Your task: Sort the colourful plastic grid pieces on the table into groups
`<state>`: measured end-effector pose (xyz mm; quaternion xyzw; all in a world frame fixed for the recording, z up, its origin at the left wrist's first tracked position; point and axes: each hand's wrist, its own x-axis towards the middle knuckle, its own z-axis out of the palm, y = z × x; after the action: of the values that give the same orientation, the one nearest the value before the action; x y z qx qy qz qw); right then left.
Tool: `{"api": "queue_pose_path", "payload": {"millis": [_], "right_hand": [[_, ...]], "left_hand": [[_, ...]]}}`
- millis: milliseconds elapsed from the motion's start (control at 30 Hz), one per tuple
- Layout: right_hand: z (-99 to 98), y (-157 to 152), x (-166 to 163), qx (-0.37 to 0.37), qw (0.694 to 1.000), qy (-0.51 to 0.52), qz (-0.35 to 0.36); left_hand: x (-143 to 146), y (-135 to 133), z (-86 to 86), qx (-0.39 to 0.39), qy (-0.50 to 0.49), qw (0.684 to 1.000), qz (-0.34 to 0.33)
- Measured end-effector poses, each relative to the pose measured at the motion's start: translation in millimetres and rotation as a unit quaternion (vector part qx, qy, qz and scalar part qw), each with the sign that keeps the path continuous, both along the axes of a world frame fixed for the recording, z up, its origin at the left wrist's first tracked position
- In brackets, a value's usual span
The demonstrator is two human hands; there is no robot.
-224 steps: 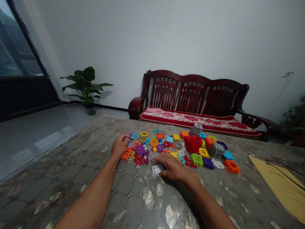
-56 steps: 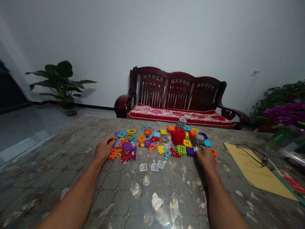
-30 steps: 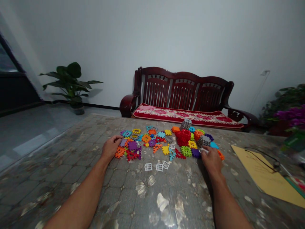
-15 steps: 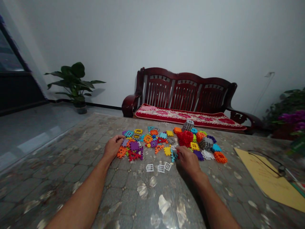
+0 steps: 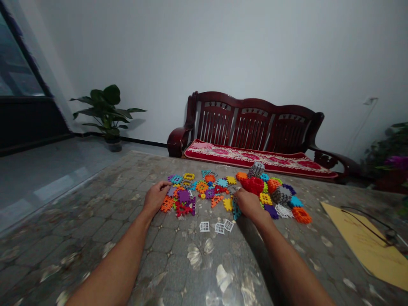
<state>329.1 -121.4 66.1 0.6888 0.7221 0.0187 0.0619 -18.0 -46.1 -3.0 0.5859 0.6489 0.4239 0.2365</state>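
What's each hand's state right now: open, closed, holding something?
Left hand: loosely open beside the coloured pieces, nothing visibly held.
Right hand: curled beside the teal piece; grip can't be told.

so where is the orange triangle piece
In the head view, just below centre, the orange triangle piece lies left of the right hand, with a yellow toothed piece between them.

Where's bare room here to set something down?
Bare tabletop lies between the left forearm and right forearm, nearer the viewer than three white window pieces. Another patch lies between right forearm and yellow sheet. It's crowded from the left hand across past the right hand, with colourful toothed building pieces.
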Motion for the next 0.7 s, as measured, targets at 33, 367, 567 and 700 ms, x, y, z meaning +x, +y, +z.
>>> {"api": "queue_pose_path", "payload": {"millis": [33, 367, 567, 700], "right_hand": [[0.6, 2, -1, -0.005, 1.000, -0.001, 0.003], [1.9, 16, 3, -0.044, 0.999, 0.001, 0.023], [-0.6, 18, 4, -0.038, 0.999, 0.006, 0.008], [0.2, 14, 3, -0.010, 1.000, 0.021, 0.005]], "left_hand": [[0, 0, 0.7, -0.003, 0.003, 1.000, 0.001], [0, 0, 1.5, -0.006, 0.010, 1.000, -0.005], [-1, 2, -1.6, -0.008, 0.015, 1.000, -0.006], [-2, 3, -4.2, -0.006, 0.009, 1.000, -0.012]]}}
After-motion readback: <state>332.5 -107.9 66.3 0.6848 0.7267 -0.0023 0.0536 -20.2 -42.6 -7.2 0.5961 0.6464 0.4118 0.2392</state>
